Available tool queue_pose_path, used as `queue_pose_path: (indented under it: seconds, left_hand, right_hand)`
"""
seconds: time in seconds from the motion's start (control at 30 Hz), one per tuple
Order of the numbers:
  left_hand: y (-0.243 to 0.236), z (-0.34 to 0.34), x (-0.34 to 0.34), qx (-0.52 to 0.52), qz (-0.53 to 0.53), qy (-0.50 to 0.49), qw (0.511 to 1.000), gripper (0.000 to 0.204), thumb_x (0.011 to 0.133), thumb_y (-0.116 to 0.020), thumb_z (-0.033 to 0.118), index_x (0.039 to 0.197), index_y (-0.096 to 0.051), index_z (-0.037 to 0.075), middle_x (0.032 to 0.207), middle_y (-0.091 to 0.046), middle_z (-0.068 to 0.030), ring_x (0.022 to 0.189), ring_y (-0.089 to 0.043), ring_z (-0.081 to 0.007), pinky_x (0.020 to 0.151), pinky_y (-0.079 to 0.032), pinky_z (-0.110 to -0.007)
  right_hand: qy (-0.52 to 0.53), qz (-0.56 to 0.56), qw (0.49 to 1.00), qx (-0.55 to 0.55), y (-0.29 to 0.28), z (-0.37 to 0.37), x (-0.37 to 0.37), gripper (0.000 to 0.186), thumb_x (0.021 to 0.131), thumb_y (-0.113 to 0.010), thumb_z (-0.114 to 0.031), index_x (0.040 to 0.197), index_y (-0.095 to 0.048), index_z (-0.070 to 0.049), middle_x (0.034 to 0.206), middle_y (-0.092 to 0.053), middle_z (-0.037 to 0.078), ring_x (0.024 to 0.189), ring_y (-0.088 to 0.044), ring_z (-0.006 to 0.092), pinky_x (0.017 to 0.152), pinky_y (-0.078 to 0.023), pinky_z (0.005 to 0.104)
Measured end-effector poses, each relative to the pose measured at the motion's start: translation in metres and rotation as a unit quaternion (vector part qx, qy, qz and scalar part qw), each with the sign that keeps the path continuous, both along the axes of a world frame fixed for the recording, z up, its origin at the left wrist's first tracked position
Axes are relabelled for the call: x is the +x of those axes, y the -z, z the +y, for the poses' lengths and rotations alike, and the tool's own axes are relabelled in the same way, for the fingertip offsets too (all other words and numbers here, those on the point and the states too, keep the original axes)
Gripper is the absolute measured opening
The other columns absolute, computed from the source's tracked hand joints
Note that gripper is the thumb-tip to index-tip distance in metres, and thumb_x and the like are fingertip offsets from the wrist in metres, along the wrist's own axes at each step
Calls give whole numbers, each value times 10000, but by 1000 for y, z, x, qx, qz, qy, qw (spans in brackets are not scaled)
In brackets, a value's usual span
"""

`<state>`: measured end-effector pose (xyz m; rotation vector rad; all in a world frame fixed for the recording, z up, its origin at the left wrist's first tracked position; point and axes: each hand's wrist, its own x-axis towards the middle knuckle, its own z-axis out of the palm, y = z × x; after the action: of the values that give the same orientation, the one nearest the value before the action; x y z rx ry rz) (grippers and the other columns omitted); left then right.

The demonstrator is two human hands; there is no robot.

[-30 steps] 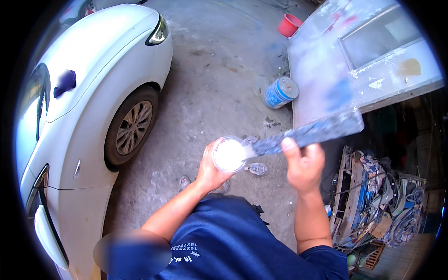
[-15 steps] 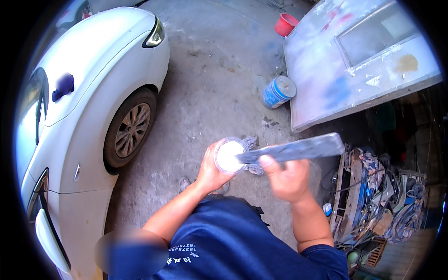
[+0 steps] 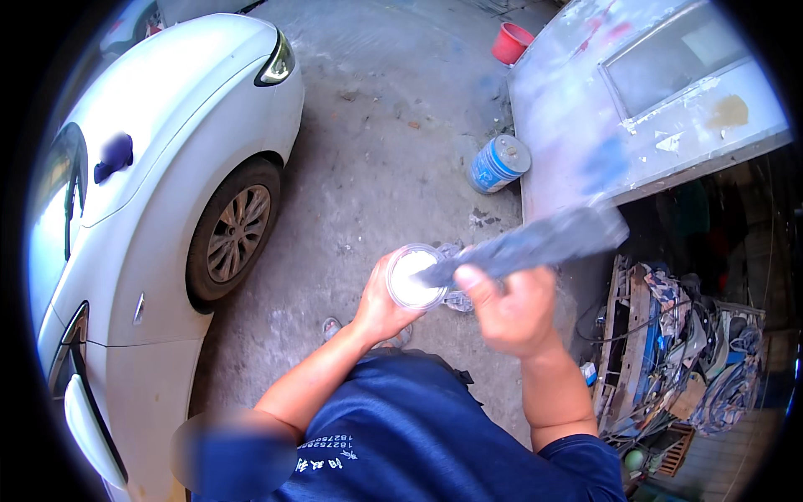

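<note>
A clear plastic cup of white material (image 3: 408, 279) is held upright by my left hand (image 3: 378, 305), fingers wrapped round its side. My right hand (image 3: 512, 314) grips a long, dark, mottled flat stick (image 3: 565, 234), thumb along it. The stick is blurred; its left end is over or in the cup, and its broad end rises to the right. Behind the cup are pale crumpled objects (image 3: 457, 302) that I cannot make out clearly.
A white car (image 3: 142, 234) fills the left side. A blue-and-white drum (image 3: 495, 167) and a red bucket (image 3: 510, 44) stand near a large paint-marked panel (image 3: 636, 125). Piled scrap parts and cloth (image 3: 686, 360) lie at right. My feet (image 3: 333, 330) are on the concrete floor (image 3: 360, 167).
My right hand has moved left and down with the stick, whose angle changed and is rising again at the right end. My left hand and the cup have barely moved.
</note>
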<state>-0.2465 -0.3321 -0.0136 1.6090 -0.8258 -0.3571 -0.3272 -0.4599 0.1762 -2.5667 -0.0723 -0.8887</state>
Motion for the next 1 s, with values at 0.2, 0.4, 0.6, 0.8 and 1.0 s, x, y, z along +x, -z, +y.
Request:
queue_pose_path:
  seconds: [0.2,0.4,0.6,0.8,1.0]
  left_hand:
    - [3,2,-1,12,-19,5,1000,784,658,-851,230,1318,-481,27,1266,-554,-169,1195,-540,-323,1023,-431,-416]
    - [0,3,1,3,-6,22,1000,739,663,-835,197,1298,-498,25,1256,-562,-175,1199,-529,-335,1037,-413,-428]
    - [-5,1,1,-3,11,45,999,746,654,-831,185,1301,-497,23,1258,-564,-169,1195,-530,-337,1034,-415,-429]
    - [1,0,5,12,-10,72,997,841,636,-860,250,1347,-470,29,1300,-547,-159,1232,-539,-290,1046,-429,-397]
    - [-1,2,8,13,-35,98,994,848,637,-861,236,1356,-461,31,1307,-546,-151,1233,-537,-285,1053,-425,-395]
  right_hand:
    - [108,20,968,225,3,-21,-20,151,911,-667,-135,879,-663,12,713,-661,84,618,-615,181,598,-491,319]
    - [80,58,980,171,12,-17,-27,132,896,-681,-124,876,-649,3,745,-636,73,634,-569,190,609,-464,313]
    - [-27,71,997,-16,11,-6,-18,157,928,-657,-142,924,-632,13,818,-637,16,795,-569,99,716,-470,266]
    - [80,17,974,210,-1,-17,-21,156,898,-685,-132,856,-658,15,728,-667,85,620,-609,170,613,-494,326]
    - [133,47,948,285,10,-26,-46,150,886,-691,-127,854,-665,17,780,-693,119,671,-655,234,658,-509,342]
